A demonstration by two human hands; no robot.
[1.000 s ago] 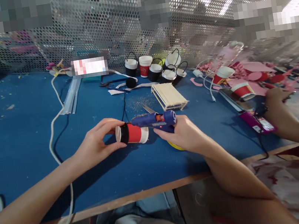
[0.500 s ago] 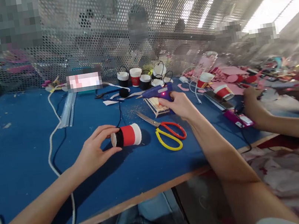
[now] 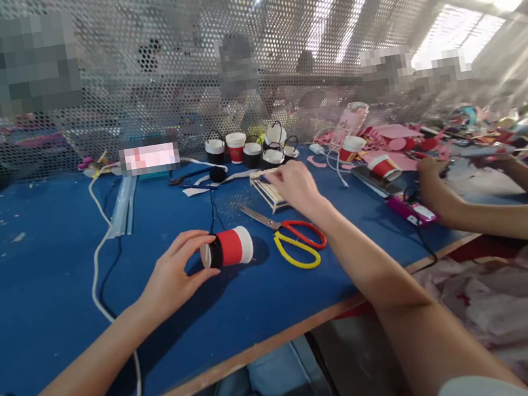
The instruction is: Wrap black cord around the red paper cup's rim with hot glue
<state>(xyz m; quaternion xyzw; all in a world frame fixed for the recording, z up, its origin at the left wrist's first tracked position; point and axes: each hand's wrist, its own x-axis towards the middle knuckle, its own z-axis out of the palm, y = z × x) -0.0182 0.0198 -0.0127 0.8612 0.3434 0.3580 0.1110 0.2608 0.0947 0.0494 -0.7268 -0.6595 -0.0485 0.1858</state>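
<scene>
Your left hand (image 3: 169, 273) is clamped, thumb and fingers, on the black-banded end of a red and white cup (image 3: 233, 247), which lies on its side at the near middle of the blue bench (image 3: 57, 275). Your right hand (image 3: 298, 186), farther off and to the right, is over a small wooden rack (image 3: 265, 188); whether its fingers grip anything cannot be told. Between cup and right forearm lie scissors (image 3: 275, 225). Black yarn (image 3: 212, 209) appears to run from the cup to a dark ball (image 3: 217, 174) at the far side. The cup could roll if your left hand loosened, the yarn snag under a sharp pull, the scissors shift if your forearm dropped.
</scene>
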